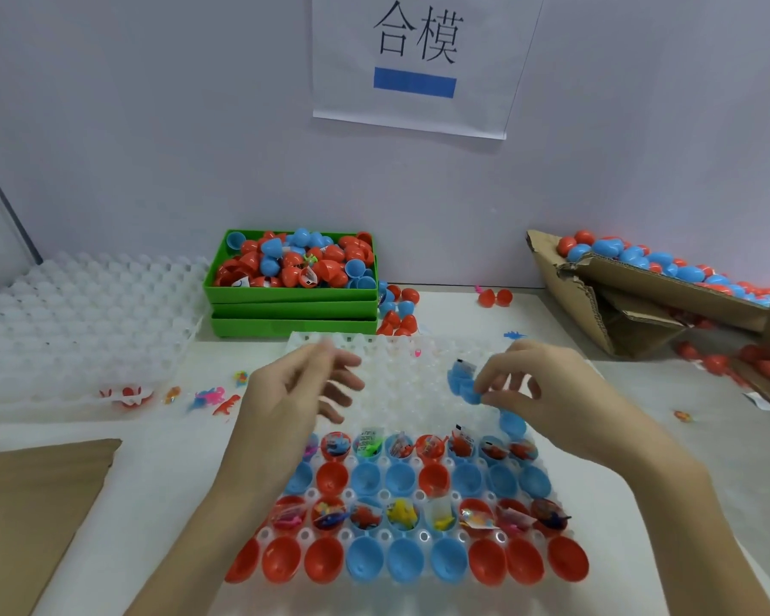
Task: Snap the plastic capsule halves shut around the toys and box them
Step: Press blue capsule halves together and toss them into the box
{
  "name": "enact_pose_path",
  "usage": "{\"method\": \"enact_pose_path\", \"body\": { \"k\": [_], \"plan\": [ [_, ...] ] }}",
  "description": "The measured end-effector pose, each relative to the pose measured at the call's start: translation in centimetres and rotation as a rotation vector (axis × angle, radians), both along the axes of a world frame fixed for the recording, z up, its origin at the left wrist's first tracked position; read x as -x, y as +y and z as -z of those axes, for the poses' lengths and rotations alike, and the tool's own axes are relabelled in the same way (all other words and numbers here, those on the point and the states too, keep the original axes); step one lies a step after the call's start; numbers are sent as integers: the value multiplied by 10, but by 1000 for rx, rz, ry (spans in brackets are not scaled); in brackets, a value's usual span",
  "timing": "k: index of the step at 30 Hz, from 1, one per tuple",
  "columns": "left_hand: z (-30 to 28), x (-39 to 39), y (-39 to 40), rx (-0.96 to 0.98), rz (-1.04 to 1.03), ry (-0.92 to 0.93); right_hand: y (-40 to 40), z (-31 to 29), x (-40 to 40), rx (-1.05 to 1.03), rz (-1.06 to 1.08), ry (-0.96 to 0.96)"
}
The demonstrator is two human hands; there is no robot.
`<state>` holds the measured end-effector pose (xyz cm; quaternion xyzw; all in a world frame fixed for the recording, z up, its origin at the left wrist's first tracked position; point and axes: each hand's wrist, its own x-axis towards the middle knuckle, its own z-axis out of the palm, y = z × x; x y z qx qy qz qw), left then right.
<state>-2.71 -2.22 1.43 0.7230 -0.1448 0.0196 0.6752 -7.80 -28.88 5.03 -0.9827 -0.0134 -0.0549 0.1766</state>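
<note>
A translucent white tray [401, 384] lies in front of me. Its near rows hold red and blue capsule halves [401, 562], some with small toys [403, 513] inside. My right hand [547, 393] pinches a blue capsule half [461, 384] above the tray's right side; a bit of toy or paper shows at its top. Another blue half [512, 423] sits just below that hand. My left hand [299, 393] hovers over the tray's left side, fingers loosely spread and holding nothing. A cardboard box [667, 286] at the right holds several closed capsules.
Stacked green bins [292, 300] with loose halves stand behind the tray. Empty white trays [85, 322] are stacked at the left. Loose toys [214, 397] lie on the table, cardboard [36, 504] at the near left, stray capsules [494, 297] at the back.
</note>
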Motion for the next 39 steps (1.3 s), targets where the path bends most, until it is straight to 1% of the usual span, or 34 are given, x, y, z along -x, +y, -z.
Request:
{"method": "enact_pose_path", "body": {
  "k": [2, 5, 7, 11, 13, 15, 17, 20, 23, 27, 29, 33, 35, 39],
  "plan": [
    [1, 0, -1, -69, 6, -49, 8, -2, 1, -99, -71, -75],
    [3, 3, -5, -117, 104, -40, 25, -5, 6, -204, -204, -119],
    [2, 6, -9, -98, 158, -27, 37, -7, 9, -229, -277, -108],
    [1, 6, -9, -11, 134, -87, 50, -2, 11, -258, -349, -147],
    [0, 5, -7, 26, 132, -115, 52, 0, 12, -354, -343, -140],
    [-1, 6, -6, 34, 118, -179, 54, 1, 12, -454, -350, -121],
    [-3, 9, -6, 28, 107, -247, 57, -1, 12, -536, -344, -146],
    [-3, 12, -6, 28, 82, -306, 62, -2, 11, -629, -335, -221],
    [-4, 13, -6, 5, 44, -360, 66, 0, 10, -687, -303, -248],
    [-5, 11, -4, -8, 28, -447, 71, 1, 10, -827, -255, -269],
    [-4, 10, -3, -39, 15, -522, 74, 1, 10, -860, -247, -274],
    [-2, 7, -1, -145, -49, -680, 81, 5, 10, -812, -220, -348],
    [-2, 7, 0, -185, -93, -733, 86, 8, 10, -826, -200, -349],
    [-2, 10, -1, -181, -125, -718, 90, 7, 10, -959, -144, -267]
  ]
}}
